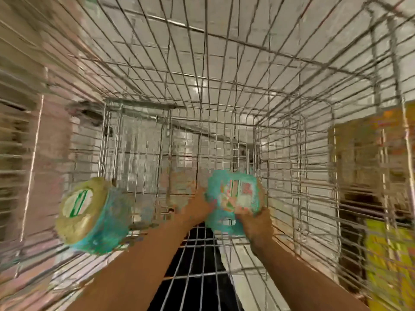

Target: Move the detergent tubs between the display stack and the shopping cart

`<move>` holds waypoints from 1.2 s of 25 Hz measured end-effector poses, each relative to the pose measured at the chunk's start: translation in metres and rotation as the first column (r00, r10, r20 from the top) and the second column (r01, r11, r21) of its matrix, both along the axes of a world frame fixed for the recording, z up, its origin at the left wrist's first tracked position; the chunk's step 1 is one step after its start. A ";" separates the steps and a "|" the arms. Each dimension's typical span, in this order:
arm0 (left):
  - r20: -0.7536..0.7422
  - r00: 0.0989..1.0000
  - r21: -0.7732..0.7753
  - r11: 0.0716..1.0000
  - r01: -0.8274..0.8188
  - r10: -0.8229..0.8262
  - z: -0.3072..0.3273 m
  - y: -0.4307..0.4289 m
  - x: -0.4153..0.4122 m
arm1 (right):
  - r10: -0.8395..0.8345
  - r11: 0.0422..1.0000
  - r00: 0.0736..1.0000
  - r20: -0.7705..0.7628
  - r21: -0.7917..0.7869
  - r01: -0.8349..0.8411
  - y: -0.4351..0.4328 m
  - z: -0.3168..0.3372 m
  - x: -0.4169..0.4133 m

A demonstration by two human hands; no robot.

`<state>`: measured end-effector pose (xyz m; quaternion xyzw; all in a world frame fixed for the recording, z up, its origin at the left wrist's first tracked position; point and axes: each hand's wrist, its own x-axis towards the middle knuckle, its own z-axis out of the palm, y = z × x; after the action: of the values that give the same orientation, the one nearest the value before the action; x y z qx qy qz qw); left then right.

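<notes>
Motion blur smears almost everything, and no label can be read. The two bare forearms are cut off by the bottom edge. Both reach into the silver wire shopping cart (292, 153), whose mesh walls fill the view.

Between the hands, low in the middle of the basket, is a teal plastic detergent tub (233, 198) with a pale, pinkish label panel turned towards the camera. The right grip (256, 223) holds it from below and from the right, with curled fingers (243, 213) lapping onto the near face. The left grip (197, 205) meets the tub's left side, but its fingers dissolve into the blur, so I cannot tell whether they wrap round the tub or only press against it. Whether the tub rests on the wire floor or is held above it cannot be made out.

A second teal round tub (89, 216) lies on its side to the left, well apart from both hands, by the cart's left wall. Its wide olive-yellow lid, with a white and green mark, faces the camera.

Behind the right wall show blurred yellow and orange packages (390, 254), too smeared to identify. A dark shape shows through the near floor mesh
</notes>
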<state>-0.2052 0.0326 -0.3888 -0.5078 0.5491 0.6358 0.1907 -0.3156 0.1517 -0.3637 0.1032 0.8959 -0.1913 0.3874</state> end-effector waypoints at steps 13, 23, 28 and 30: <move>0.149 0.737 0.099 0.732 -0.675 0.659 -0.010 0.025 0.036 | 0.753 0.554 0.627 -0.199 -0.322 -0.768 -0.107 -0.028 -0.033; -0.014 0.919 -0.014 0.919 -0.395 0.394 -0.021 -0.073 0.058 | 0.083 0.886 0.960 0.266 -0.461 0.051 -0.054 -0.038 0.005; -0.051 0.899 0.206 0.885 -0.417 0.435 -0.045 -0.064 0.046 | -0.030 0.849 0.939 0.343 -0.487 0.205 -0.048 -0.055 0.021; -0.050 0.865 0.183 0.856 -0.483 0.499 -0.046 -0.062 0.050 | -0.010 0.854 0.930 0.366 -0.480 0.198 -0.046 -0.056 0.016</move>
<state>-0.1549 -0.0291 -0.4346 -0.5824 0.3557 0.7300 0.0369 -0.2999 0.1052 -0.4195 0.0788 0.7226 -0.4206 0.5429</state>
